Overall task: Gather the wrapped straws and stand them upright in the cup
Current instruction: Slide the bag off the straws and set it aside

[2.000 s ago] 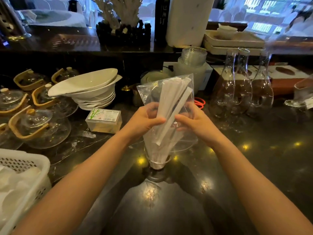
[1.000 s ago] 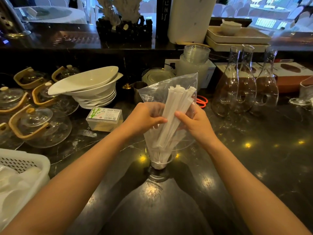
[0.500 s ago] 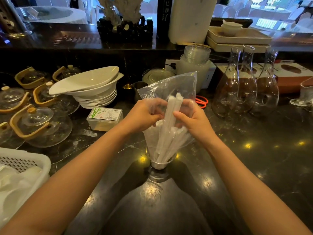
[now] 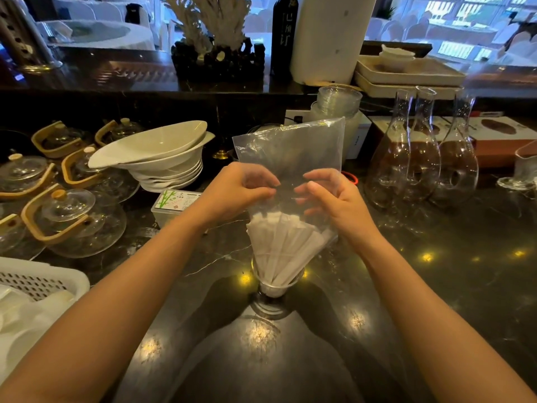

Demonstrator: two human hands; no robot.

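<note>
We see the white paper-wrapped straws [image 4: 283,248] already fanned upright in the clear glass cup [image 4: 274,289]; above it, our left hand [image 4: 235,193] and right hand [image 4: 334,199] pinch the clear plastic bag [image 4: 290,149], which we judge remains to be removed.

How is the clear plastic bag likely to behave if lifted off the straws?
The plastic bag looks thin and crinkled, so it is probably floppy and light. It may drag the wrapped straws, possibly tipping the narrow cup.

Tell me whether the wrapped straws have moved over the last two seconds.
Yes. The wrapped straws slid down inside the plastic bag, toward the cup, which stayed put.
</note>
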